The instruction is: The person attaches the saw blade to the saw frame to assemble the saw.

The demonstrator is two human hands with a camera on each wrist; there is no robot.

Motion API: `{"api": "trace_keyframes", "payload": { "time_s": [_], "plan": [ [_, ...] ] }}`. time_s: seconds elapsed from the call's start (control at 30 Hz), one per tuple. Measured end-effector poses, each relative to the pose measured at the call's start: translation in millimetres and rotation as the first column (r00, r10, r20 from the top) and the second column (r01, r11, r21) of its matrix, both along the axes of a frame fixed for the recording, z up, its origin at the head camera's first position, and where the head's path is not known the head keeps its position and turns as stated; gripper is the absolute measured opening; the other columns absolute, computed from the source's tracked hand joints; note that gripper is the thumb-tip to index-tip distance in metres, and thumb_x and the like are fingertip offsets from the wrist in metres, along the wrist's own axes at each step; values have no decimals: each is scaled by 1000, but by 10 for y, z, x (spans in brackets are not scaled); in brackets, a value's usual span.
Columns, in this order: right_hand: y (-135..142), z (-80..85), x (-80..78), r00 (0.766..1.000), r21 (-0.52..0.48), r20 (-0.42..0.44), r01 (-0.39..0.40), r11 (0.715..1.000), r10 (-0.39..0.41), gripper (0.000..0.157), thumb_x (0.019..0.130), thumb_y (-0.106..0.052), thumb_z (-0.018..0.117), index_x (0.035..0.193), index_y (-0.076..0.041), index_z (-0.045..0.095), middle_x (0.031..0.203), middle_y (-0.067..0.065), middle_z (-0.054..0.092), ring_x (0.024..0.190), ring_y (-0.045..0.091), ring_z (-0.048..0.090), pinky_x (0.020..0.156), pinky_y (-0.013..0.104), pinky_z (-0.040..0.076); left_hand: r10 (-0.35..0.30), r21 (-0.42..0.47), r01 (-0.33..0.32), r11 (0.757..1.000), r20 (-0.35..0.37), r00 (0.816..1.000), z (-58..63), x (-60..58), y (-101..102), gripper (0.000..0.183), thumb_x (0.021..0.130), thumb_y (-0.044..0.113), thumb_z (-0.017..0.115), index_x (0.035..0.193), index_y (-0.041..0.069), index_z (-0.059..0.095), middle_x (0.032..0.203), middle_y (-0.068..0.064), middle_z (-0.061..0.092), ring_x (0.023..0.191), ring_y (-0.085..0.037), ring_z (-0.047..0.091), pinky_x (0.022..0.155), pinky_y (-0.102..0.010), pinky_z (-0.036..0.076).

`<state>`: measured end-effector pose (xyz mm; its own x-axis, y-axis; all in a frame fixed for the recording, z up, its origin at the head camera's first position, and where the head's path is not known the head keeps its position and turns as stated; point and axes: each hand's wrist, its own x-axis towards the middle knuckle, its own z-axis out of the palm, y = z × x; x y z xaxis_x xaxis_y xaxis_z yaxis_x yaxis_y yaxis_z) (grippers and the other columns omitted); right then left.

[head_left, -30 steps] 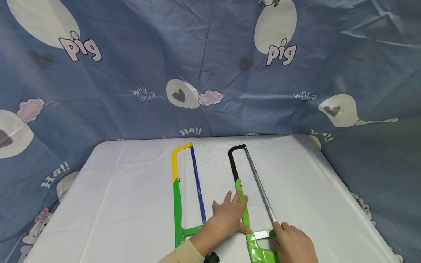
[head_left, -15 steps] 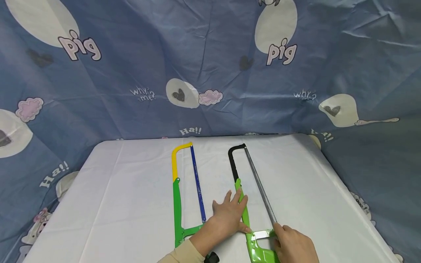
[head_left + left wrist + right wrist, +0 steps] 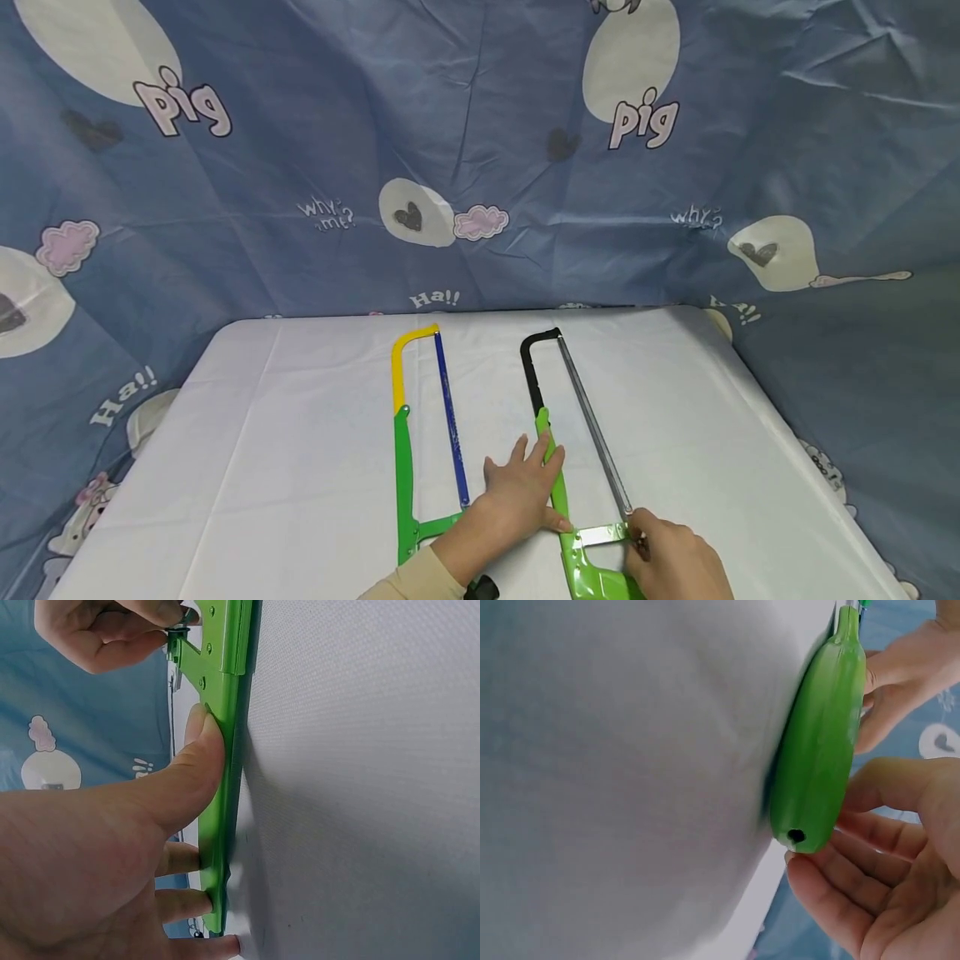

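A light-green hacksaw [image 3: 561, 493] with a black front bow lies on the white cloth, its grey blade [image 3: 596, 425] to the right. My left hand [image 3: 517, 496] rests on its frame with fingers spread and thumb along the side. At the near end of the blade, my right hand [image 3: 678, 558] pinches a small metal wing nut [image 3: 182, 628], mostly hidden by the fingers. The saw's green handle [image 3: 821, 742] shows beside the right hand in the right wrist view. To the left lies a second hacksaw [image 3: 405, 475], green and yellow with a blue blade [image 3: 452, 417].
White cloth [image 3: 300, 467] covers the table, and a blue printed curtain [image 3: 337, 150] hangs behind and at both sides. A black knob-like piece [image 3: 483, 587] shows below my left forearm, near the second saw.
My right hand has shifted slightly to the right and its fingers have turned, so metal now shows at its fingertips. The left hand and both saws stay in place.
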<state>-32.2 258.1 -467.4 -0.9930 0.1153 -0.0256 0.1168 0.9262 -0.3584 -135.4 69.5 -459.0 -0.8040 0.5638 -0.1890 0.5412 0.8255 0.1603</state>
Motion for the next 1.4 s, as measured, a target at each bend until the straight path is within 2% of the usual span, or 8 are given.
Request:
{"api": "trace_keyframes", "payload": {
  "time_s": [0.23, 0.47, 0.73, 0.87, 1.0, 1.1, 1.3, 1.4],
  "plan": [
    [50, -19, -26, 996, -116, 48, 78, 990, -73, 22, 72, -8, 73, 90, -18, 66, 62, -10, 61, 55, 7, 49, 52, 26, 39, 8, 8, -9, 1000, 10, 1000, 27, 6, -7, 102, 66, 65, 77, 151, 20, 42, 162, -8, 33, 145, -37, 39, 91, -71, 47],
    [86, -24, -42, 988, -209, 93, 139, 968, -122, 17, 73, -7, 74, 86, -16, 68, 64, -8, 64, 57, 7, 55, 56, 26, 44, 6, -2, -6, 1000, 16, 1000, 16, 9, -2, 102, 67, 65, 77, 152, 20, 41, 163, -7, 32, 145, -37, 38, 91, -71, 47],
    [135, -37, -64, 971, -331, 156, 223, 917, -180, 17, 73, -7, 76, 86, -14, 68, 65, -6, 64, 58, 9, 53, 57, 21, 41, 8, -5, -8, 1000, 15, 1000, 15, -1, 6, 102, 67, 64, 78, 152, 21, 41, 163, -7, 32, 146, -37, 38, 91, -71, 47],
    [170, -55, -70, 956, -398, 207, 276, 875, -207, 18, 73, -6, 73, 90, -11, 69, 66, -3, 65, 58, 12, 55, 57, 23, 42, 5, -9, -5, 1000, 7, 1000, 14, 4, 7, 103, 66, 65, 78, 151, 21, 42, 162, -7, 33, 145, -36, 39, 90, -71, 48],
    [233, -78, -65, 948, -495, 249, 300, 815, -197, 21, 74, -6, 70, 95, -8, 69, 69, 0, 68, 61, 14, 61, 59, 24, 47, 3, -22, -3, 1000, -3, 1000, 7, 7, 10, 102, 66, 66, 77, 152, 21, 42, 162, -6, 33, 145, -36, 39, 90, -70, 49],
    [295, -95, -50, 955, -597, 263, 274, 754, -139, 25, 78, -6, 69, 102, -1, 68, 73, 5, 71, 65, 16, 67, 62, 26, 54, 3, -27, -3, 1000, -6, 1000, 5, 7, 14, 102, 66, 66, 77, 152, 21, 41, 162, -6, 33, 145, -35, 39, 90, -69, 49],
    [386, -137, -44, 952, -795, 304, 268, 544, -26, 39, 85, -6, 68, 117, 14, 56, 81, 11, 73, 75, 22, 73, 71, 33, 61, 8, -25, -8, 1000, -6, 1000, 1, 9, 21, 103, 66, 66, 77, 151, 21, 41, 162, -6, 33, 145, -35, 39, 90, -69, 49],
    [422, -161, -47, 947, -829, 321, 277, 485, 9, 44, 89, -9, 65, 122, 16, 51, 84, 12, 75, 78, 22, 74, 74, 33, 61, 9, -26, -9, 1000, -3, 1000, 2, 5, 24, 103, 66, 66, 77, 152, 21, 41, 163, -6, 32, 145, -35, 38, 90, -70, 49]
  ]
}}
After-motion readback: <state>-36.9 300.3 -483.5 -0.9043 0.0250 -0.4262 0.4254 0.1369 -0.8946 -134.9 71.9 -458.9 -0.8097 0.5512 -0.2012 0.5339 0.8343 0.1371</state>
